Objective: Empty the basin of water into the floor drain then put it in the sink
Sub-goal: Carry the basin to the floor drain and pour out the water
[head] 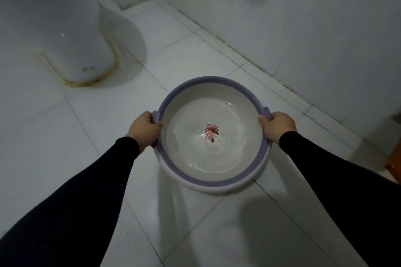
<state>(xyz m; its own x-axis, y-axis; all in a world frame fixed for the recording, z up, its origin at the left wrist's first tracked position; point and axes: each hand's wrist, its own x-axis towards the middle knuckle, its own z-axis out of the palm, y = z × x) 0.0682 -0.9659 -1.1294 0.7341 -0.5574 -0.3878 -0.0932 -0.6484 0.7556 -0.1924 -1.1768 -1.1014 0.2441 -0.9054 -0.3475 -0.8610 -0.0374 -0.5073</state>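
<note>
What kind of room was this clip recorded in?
Most likely a household bathroom. A white toilet stands at upper left on a pale tiled floor, tiled walls meet it on the right, and both hands hold a purple-rimmed basin of water above the floor.

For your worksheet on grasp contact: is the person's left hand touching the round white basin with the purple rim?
Touching. The head view shows the left hand wrapped around the handle on the round white basin's purple rim, no gap visible.
</note>
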